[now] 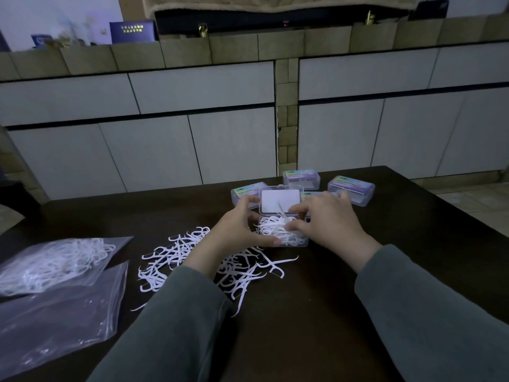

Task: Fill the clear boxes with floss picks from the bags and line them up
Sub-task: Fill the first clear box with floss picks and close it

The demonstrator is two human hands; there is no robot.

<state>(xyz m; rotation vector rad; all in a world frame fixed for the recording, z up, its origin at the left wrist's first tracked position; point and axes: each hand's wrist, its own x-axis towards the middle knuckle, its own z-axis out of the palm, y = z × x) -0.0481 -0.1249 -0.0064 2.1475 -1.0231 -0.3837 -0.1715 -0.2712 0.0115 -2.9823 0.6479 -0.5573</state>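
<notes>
An open clear box (pixel 298 242) sits mid-table, its lid (pixel 280 200) standing up behind it, with white floss picks (pixel 271 228) piled inside. My left hand (pixel 239 228) grips the box's left side, thumb along the front edge. My right hand (pixel 327 220) reaches in from the right, and its fingertips pinch picks in the box. A loose heap of floss picks (pixel 179 260) lies on the table in front of the box. One bag (pixel 52 264) at the left holds more picks; a flat bag (pixel 55 318) lies below it.
Three closed clear boxes with coloured labels stand behind the open one: one to the left (pixel 245 192), one at the back (pixel 301 178), one to the right (pixel 355 188). White cabinets (pixel 192 111) rise beyond the dark table (pixel 330 285). The table's right edge runs diagonally.
</notes>
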